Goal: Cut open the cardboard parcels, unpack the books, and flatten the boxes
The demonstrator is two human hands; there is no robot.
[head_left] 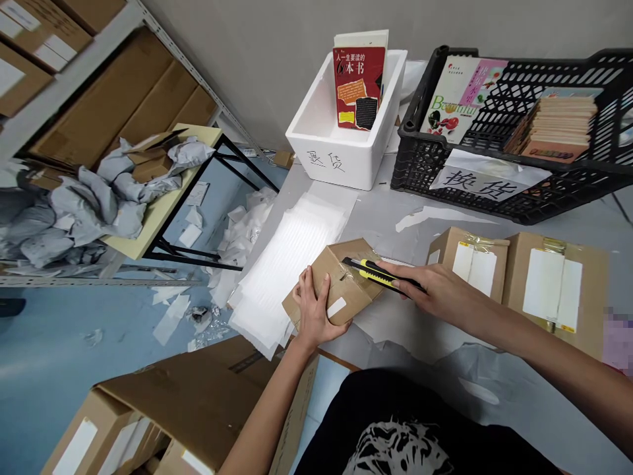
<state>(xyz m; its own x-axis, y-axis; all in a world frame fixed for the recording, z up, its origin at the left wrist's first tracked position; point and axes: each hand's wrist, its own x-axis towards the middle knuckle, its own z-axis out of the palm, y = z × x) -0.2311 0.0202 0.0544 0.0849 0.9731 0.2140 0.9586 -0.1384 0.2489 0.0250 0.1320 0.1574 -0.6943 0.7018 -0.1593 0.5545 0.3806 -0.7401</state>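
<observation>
A small taped cardboard box [324, 267] is tilted on the grey table, its left part over white foam sheets. My left hand [316, 310] grips its near left side, thumb and fingers spread over the cardboard. In my right hand [420, 284] is a yellow and black utility knife [378, 272], fingers closed round the handle. The knife's tip meets the box near a short dark slit in its top. Whether the blade is inside the cardboard I cannot tell.
White foam sheets [291, 244] lie left of the box. Behind stand a white foam bin [341, 158] with books and a black crate [420, 158] with books. Two taped boxes [539, 290] sit at right. A large open carton [198, 382] stands below left; grey parcels [89, 198] fill a side table.
</observation>
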